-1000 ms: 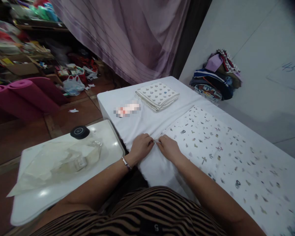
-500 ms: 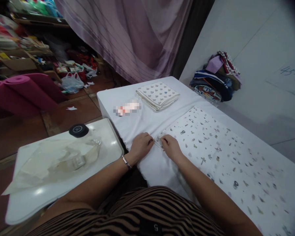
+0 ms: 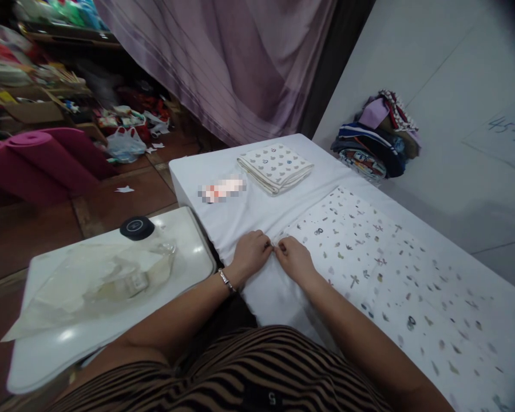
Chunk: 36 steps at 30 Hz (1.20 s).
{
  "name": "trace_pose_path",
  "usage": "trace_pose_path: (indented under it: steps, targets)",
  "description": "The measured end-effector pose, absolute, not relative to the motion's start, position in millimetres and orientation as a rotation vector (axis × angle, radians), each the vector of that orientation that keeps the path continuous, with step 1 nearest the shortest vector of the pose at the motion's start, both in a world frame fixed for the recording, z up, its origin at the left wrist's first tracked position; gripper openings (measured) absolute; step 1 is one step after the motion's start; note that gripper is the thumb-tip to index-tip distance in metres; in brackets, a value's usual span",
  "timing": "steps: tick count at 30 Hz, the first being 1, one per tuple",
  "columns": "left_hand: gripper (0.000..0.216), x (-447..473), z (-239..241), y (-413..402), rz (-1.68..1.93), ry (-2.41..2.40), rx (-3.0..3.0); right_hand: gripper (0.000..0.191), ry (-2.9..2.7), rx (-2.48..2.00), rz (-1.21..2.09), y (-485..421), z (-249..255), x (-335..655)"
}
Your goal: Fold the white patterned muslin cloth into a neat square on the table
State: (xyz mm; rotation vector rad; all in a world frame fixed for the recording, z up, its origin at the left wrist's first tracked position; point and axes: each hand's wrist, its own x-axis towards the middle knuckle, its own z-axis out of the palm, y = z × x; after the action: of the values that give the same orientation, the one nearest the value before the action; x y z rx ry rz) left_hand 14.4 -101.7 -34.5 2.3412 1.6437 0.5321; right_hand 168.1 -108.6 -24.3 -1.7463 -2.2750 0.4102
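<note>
A white cloth with small printed figures (image 3: 381,269) lies spread flat on the white-covered table (image 3: 249,214). My left hand (image 3: 251,254) and my right hand (image 3: 294,257) sit side by side at the cloth's near left corner, fingertips touching. Both pinch the corner edge of that printed cloth with curled fingers. A bracelet circles my left wrist. Farther back on the table rests a folded printed cloth (image 3: 274,166), and left of it a small blurred red and white item (image 3: 222,189).
A white side surface (image 3: 111,286) at my left carries a crumpled clear plastic bag (image 3: 98,277) and a black round object (image 3: 136,227). Folded clothes (image 3: 375,140) are piled against the wall. A purple curtain (image 3: 223,63), pink rolled mats (image 3: 38,163) and floor clutter lie beyond.
Both hands stay at the cloth's corner; the fingers have drawn closer and pinch the edge more tightly. The view shifted slightly.
</note>
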Motion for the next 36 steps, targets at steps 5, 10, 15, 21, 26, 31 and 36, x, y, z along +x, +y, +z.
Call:
trace_pose_path:
  steps: [5, 10, 15, 21, 26, 31, 36]
  targets:
    - [0.008, 15.3, -35.4, -102.1, 0.551, 1.673, 2.267, 0.017, -2.279, -1.742, 0.483, -104.4, -23.6, 167.5]
    - [0.006, 16.3, -33.7, -101.9, 0.585, 1.662, 2.177, 0.017, -2.3, -1.711, 0.499, -103.2, -21.8, 168.8]
    - [0.006, 16.0, -31.9, -99.8, 0.592, 1.648, 2.12, 0.018, -2.199, -1.651, 0.452, -106.0, -28.3, 172.4]
    - [0.009, 15.0, -30.1, -100.1, 0.575, 1.658, 2.115, 0.018, -2.3, -1.546, 0.377, -107.9, -34.1, 170.6]
    - [0.009, 14.8, -31.3, -98.8, 0.545, 1.653, 2.106, 0.013, -2.356, -1.573, 0.417, -105.9, -32.1, 168.5]
    - [0.009, 14.8, -32.2, -98.0, 0.54, 1.656, 2.107, 0.007, -2.329, -1.611, 0.463, -103.3, -31.8, 168.9]
    - [0.012, 14.0, -28.9, -98.2, 0.529, 1.639, 2.104, 0.006, -2.354, -1.594, 0.433, -102.8, -29.3, 169.5]
